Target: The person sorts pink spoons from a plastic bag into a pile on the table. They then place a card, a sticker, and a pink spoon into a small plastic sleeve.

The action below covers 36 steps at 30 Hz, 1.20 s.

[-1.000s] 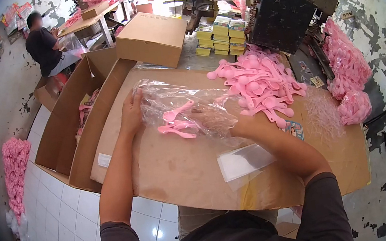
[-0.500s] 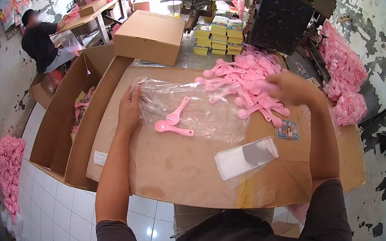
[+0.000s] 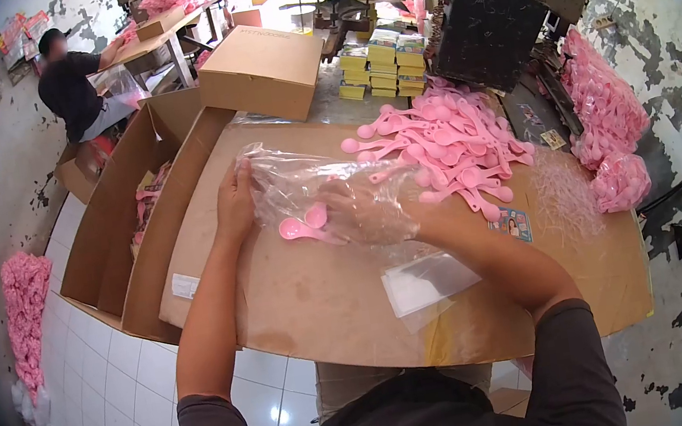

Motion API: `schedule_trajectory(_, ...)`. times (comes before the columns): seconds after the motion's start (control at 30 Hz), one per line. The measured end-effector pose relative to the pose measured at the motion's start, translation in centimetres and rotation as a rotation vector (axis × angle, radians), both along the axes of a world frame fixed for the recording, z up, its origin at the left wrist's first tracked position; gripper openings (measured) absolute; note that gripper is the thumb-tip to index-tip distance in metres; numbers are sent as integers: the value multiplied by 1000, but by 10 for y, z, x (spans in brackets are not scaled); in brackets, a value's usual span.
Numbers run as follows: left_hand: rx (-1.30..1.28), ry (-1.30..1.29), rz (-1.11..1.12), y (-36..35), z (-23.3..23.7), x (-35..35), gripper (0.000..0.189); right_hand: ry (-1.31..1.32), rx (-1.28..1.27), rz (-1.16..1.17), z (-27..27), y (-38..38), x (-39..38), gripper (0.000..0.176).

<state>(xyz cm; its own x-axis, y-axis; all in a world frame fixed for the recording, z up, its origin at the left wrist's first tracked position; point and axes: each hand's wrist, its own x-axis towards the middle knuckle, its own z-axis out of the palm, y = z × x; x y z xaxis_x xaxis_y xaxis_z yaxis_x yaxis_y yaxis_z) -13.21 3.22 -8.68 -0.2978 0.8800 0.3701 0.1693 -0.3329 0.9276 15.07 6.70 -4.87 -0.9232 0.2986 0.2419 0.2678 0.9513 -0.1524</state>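
Observation:
A large clear plastic bag (image 3: pixel 282 169) lies on the cardboard sheet, and my left hand (image 3: pixel 236 200) pinches its left edge, lifting it slightly. My right hand (image 3: pixel 371 210) is inside the bag, seen through the wrinkled plastic; glare hides its fingers and anything in them. Just left of those fingers, two pink measuring spoons (image 3: pixel 294 228) show through the bag, their handles partly covered. Past the right wrist spreads a heap of loose pink measuring spoons (image 3: pixel 443 133).
Several small clear sleeves (image 3: pixel 429 281) and printed cards (image 3: pixel 514 225) lie nearby. Behind stand stacked yellow-edged cards (image 3: pixel 384 63), a closed carton (image 3: pixel 259 63) and a black machine (image 3: pixel 489 22). An open long carton (image 3: pixel 108 263) is at left. A person (image 3: pixel 75 85) sits farther back.
My right hand has moved left from the spoon heap into the plastic bag, over the spoons there. My left hand keeps its hold on the bag's edge.

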Motion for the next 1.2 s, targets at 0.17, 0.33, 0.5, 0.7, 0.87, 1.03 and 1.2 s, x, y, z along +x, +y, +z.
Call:
schedule_trajectory(0.17, 44, 70, 108, -3, 3, 5, 42, -247, -32, -118, 30, -19, -20, 50)
schedule_trajectory(0.33, 9, 123, 188, -4, 11, 5, 44, 133, 186, 7, 22, -20, 12, 32)
schedule_trajectory(0.5, -98, 130, 265, 0, 5, -26, 44, -119, -319, -181, 97, -42, 69, 25)
schedule_trajectory(0.7, -137, 76, 229, -20, 26, -47, 44, -50, -256, -573, 113, 52, 171, 41)
schedule_trajectory(0.87, 32, 38, 319, -43, 46, -48, 44, 221, 255, -660, 80, 55, 179, 61)
schedule_trajectory(1.03, 78, 185, 494, -156, 88, 16, 43, 369, -87, -252, 106, -108, 156, 85)
schedule_trajectory(1.2, 341, 170, -211, -253, -2, 179, 61, 553, -292, -83, 53, -236, 156, 98)
